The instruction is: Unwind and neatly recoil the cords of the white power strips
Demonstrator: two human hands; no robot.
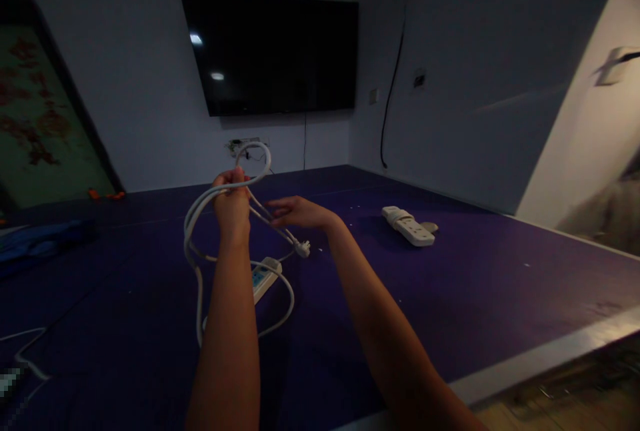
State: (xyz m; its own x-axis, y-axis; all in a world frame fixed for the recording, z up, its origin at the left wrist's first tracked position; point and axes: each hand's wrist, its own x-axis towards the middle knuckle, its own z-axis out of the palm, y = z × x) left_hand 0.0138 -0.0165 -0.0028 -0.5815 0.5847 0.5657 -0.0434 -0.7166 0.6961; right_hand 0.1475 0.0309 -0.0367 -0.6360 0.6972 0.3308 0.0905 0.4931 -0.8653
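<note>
Loops of a white power cord (193, 217) are gripped in my left hand (233, 194), raised above the purple surface. My right hand (300, 212) is just to the right, fingers stretched toward the cord's hanging strands; whether they touch is hard to tell. Below the hands dangles the cord's plug (303, 249). A white power strip (267, 277) with blue sockets lies on the surface, partly hidden by my left forearm. Cord from the bundle curves around beside it.
A second white power strip (410, 225), its cord wrapped around one end, rests to the right. Dark blue cloth (45, 244) lies at the far left, and a thin white cable (30, 357) nearer. A television (275, 54) hangs on the back wall. The surface has a pale front edge (550, 347).
</note>
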